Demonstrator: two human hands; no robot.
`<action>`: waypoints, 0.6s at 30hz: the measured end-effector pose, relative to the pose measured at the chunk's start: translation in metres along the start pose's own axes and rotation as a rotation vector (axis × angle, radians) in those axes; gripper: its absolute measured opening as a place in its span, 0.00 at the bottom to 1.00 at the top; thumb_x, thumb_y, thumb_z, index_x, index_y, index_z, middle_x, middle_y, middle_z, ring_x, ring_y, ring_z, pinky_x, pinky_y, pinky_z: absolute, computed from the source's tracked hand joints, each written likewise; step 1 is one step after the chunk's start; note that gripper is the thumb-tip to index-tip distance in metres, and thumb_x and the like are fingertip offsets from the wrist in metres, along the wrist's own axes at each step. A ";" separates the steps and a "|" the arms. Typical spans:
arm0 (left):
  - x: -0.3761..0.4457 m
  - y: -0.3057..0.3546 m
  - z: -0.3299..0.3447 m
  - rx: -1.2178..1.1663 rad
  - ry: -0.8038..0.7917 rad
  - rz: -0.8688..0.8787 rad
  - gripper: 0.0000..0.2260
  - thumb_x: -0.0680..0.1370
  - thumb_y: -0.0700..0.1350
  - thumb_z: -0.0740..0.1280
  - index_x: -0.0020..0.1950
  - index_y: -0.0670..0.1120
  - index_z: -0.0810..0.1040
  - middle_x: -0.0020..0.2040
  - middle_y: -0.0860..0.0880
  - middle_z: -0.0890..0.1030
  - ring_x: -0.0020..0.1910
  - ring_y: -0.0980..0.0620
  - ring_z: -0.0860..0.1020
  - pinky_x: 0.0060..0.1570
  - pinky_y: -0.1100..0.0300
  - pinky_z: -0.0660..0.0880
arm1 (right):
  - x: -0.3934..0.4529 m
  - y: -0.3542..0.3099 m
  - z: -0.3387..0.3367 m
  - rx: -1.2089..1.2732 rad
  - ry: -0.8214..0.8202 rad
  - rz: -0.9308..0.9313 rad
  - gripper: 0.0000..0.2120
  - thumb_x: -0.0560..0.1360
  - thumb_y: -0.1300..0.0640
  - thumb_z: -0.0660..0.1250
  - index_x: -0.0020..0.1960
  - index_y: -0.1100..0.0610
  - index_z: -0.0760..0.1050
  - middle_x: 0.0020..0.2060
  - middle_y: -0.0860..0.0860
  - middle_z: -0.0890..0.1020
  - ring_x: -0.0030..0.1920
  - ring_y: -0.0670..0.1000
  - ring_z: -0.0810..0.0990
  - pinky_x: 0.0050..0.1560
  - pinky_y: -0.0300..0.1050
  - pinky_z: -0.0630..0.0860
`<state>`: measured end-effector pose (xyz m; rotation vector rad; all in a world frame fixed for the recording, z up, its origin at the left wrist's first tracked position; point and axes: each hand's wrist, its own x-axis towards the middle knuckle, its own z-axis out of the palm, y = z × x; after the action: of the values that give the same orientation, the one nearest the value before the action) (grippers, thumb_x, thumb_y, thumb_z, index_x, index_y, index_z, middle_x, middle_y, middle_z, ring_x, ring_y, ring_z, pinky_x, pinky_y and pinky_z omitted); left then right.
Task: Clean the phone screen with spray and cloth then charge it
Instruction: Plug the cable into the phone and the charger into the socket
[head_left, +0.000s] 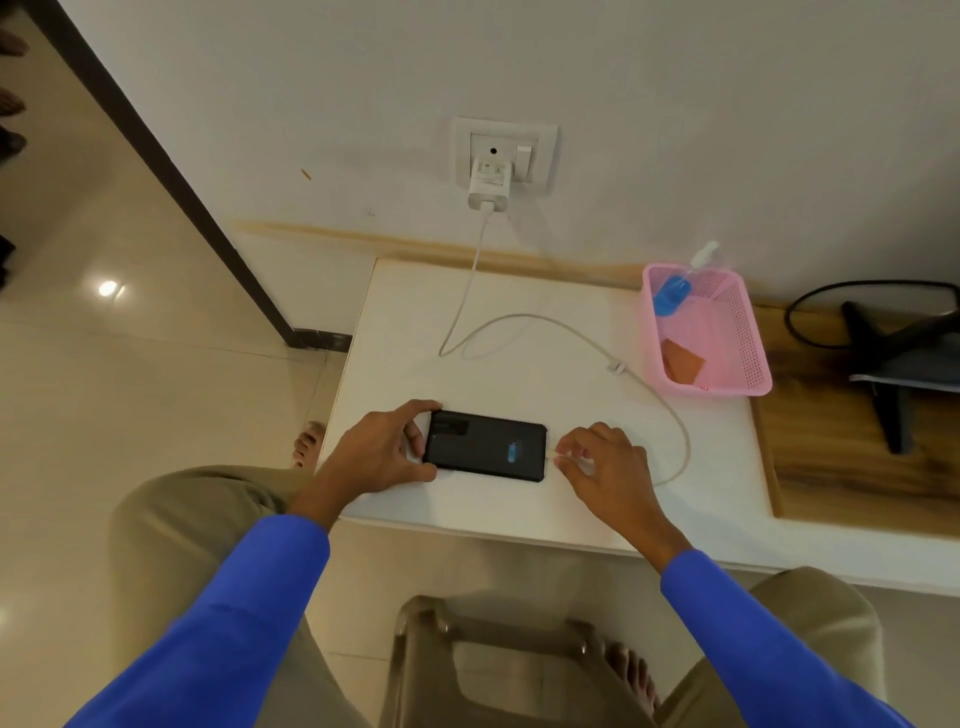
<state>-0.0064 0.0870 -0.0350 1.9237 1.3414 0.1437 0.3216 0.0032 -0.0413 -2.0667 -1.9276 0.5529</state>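
A black phone (485, 446) lies flat on the white table (519, 338), its screen showing a small blue charging icon. My left hand (382, 452) grips the phone's left end. My right hand (605, 462) pinches the white cable's plug at the phone's right end. The white cable (566, 329) loops across the table up to a white charger (488, 187) plugged into the wall socket (540, 156). A blue spray bottle (672, 293) and an orange-brown cloth (683, 361) lie inside the pink basket (748, 358).
The pink basket stands at the table's back right corner. A wooden surface (841, 467) to the right carries a black stand (893, 364) and black cable. A brown plastic chair (498, 665) is under me between my knees. Tiled floor lies to the left.
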 end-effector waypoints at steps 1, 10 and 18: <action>0.000 0.000 0.000 -0.001 -0.002 -0.001 0.37 0.71 0.52 0.80 0.76 0.60 0.68 0.44 0.57 0.82 0.41 0.55 0.80 0.48 0.56 0.82 | -0.001 0.000 0.001 0.001 0.004 0.001 0.04 0.78 0.48 0.68 0.52 0.46 0.79 0.44 0.41 0.76 0.48 0.47 0.75 0.49 0.48 0.69; 0.002 0.003 0.000 0.018 -0.004 -0.016 0.36 0.70 0.53 0.81 0.74 0.58 0.68 0.43 0.56 0.81 0.39 0.55 0.79 0.45 0.56 0.80 | -0.004 0.001 0.003 0.027 0.057 -0.006 0.04 0.78 0.50 0.70 0.52 0.47 0.81 0.45 0.43 0.77 0.49 0.49 0.75 0.47 0.47 0.68; 0.003 0.023 -0.004 -0.042 -0.055 -0.143 0.37 0.69 0.48 0.83 0.73 0.57 0.68 0.43 0.49 0.83 0.41 0.51 0.81 0.43 0.62 0.75 | -0.010 -0.010 -0.002 -0.029 0.098 -0.021 0.07 0.76 0.53 0.72 0.53 0.50 0.82 0.50 0.48 0.78 0.52 0.52 0.76 0.48 0.48 0.75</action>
<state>0.0099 0.0883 -0.0182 1.7775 1.4224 0.0475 0.3126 -0.0058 -0.0343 -2.0484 -1.9102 0.4134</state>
